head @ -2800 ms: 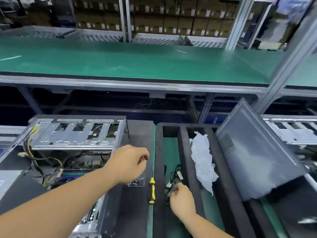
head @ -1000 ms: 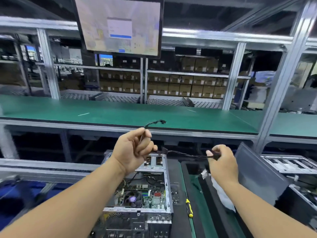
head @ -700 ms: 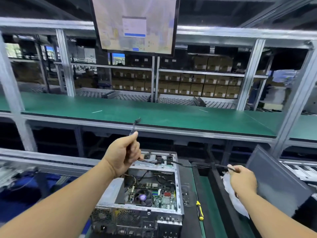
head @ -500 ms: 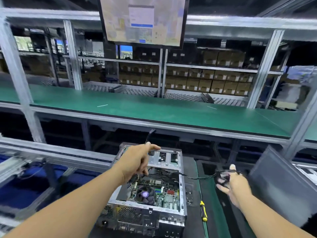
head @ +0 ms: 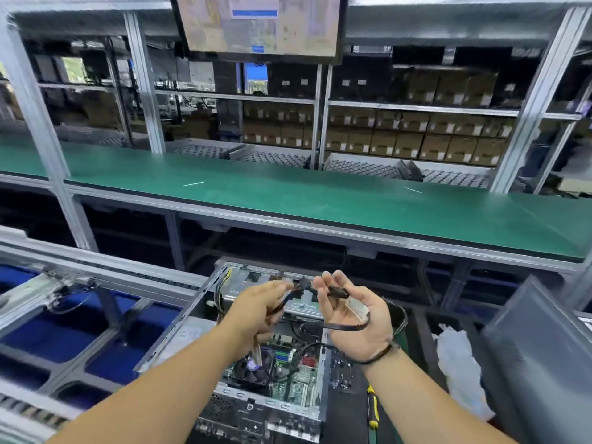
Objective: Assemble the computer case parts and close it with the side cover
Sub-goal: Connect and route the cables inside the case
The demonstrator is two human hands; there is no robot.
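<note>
1. Fingers of the left hand curl round one end of a black cable; that grip is clamped on it.
2. Right hand, palm up, pinches the cable's connector end, the loop draped across its palm.
3. Both hands hover above the open computer case.
4. A grey side cover leans at the far right, and a yellow-handled screwdriver lies just beside the case.

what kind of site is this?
Probably a PC assembly line in a factory. An open case sits at the station below a green conveyor belt, with a monitor overhead and racks of cartons behind.
</note>
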